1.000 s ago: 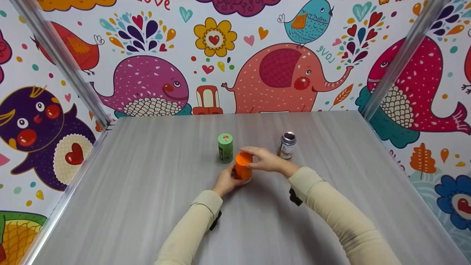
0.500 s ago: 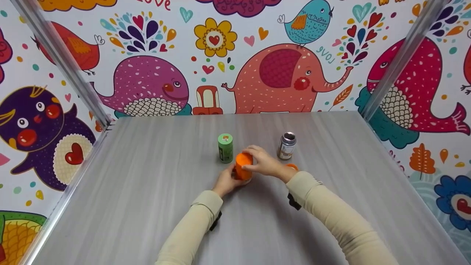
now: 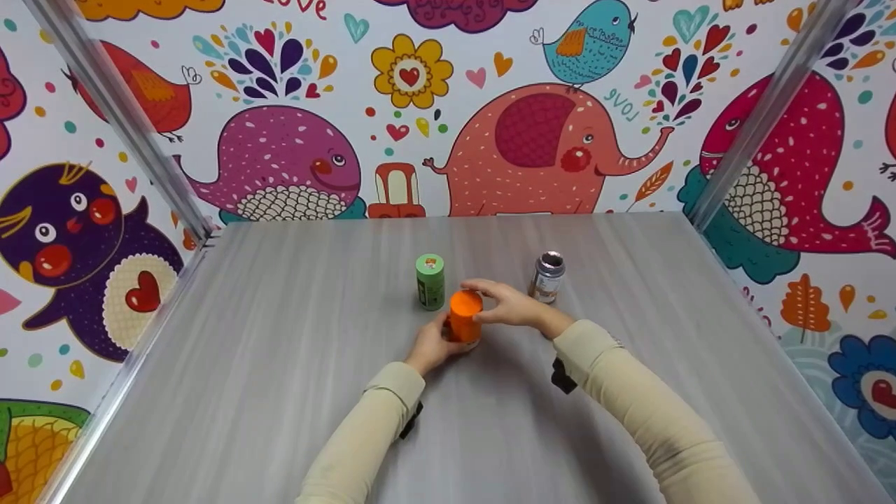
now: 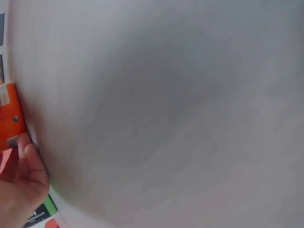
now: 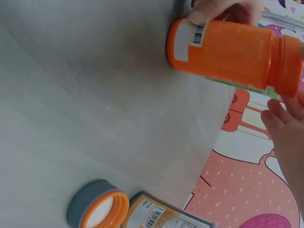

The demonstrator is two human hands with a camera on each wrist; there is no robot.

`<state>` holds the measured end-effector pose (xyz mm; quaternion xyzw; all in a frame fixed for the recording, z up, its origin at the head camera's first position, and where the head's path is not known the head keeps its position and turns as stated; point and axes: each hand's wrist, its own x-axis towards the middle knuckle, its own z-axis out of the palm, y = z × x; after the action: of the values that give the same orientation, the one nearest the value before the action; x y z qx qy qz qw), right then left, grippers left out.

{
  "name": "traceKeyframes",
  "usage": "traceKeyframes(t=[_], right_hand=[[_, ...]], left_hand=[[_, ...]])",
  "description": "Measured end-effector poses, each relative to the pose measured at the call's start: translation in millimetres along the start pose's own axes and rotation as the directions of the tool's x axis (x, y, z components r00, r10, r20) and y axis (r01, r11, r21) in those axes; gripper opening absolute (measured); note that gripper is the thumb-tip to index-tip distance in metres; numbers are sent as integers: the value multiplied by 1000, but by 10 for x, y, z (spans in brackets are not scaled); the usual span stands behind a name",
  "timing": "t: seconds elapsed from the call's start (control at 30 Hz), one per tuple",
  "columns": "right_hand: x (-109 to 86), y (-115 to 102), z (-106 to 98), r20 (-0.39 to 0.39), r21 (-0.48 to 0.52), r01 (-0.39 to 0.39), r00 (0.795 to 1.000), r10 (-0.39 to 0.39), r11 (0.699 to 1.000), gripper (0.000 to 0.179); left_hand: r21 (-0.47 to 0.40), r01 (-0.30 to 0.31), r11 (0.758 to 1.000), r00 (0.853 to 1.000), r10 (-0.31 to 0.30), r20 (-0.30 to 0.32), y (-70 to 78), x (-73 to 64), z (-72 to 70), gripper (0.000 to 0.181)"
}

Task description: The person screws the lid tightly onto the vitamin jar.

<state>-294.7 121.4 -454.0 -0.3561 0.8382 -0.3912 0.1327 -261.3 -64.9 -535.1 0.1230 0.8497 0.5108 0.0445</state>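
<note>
An orange bottle (image 3: 463, 329) stands upright on the table, topped by an orange screw cap (image 5: 288, 66). Around its lower body my left hand (image 3: 428, 347) holds it; in the right wrist view that thumb (image 5: 197, 18) lies near the barcode label. My right hand (image 3: 514, 306) grips the cap from the right, fingers and thumb on opposite sides. Behind the orange bottle is a green lidded canister (image 3: 430, 285). A grey bottle (image 3: 548, 278) with an uncovered mouth stands farther back on the right.
In the right wrist view a loose grey cap (image 5: 90, 204) with an orange inner rim lies beside the grey bottle; my right arm hides it in the head view. Patterned walls (image 3: 392, 140) and metal posts (image 3: 759, 119) bound the grey table (image 3: 280, 315).
My right hand has swung back and forth at the orange cap. The loose cap, partly visible half a second ago, is hidden again in the head view. My left hand stays put.
</note>
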Motion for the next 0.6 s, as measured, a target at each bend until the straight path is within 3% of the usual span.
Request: traceKeyframes(t=[0.27,0.6], right_hand=[[-8,43,1,0,21,21,1000,-21,1000,50],[7,48,93,-89,-163,36,995,-51,986,49]], left_hand=[[-5,8,1000,1000,-8,6,-2,-11,2,64],[11,30,999,999,-30,10,11,1,1,64]])
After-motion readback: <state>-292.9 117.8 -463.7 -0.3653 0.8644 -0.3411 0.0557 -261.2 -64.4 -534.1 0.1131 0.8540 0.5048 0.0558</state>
